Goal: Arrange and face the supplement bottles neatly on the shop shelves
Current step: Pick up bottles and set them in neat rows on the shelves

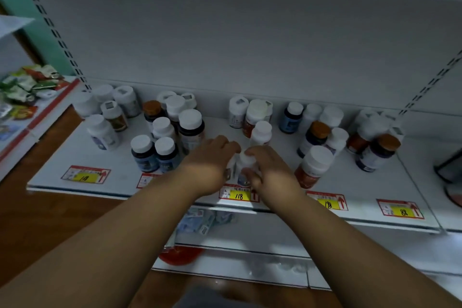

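Note:
Several supplement bottles stand in loose clusters on a white shelf [125,177]. At its front middle, my left hand [212,162] and my right hand [268,170] close around small white-capped bottles [244,165]. The left hand covers a white bottle [231,167] beside the one in the right. Two dark blue bottles [155,155] stand just left of my left hand. A red bottle with a white cap [313,165] stands right of my right hand. A white bottle [261,134] stands just behind my fingers.
Yellow and red price tags [238,194] line the shelf's front edge. Snack packets [27,85] lie on a neighbouring shelf at far left. Lower shelves below hold packets [197,222] and a red item [180,255]. A dark object [450,167] sits at far right.

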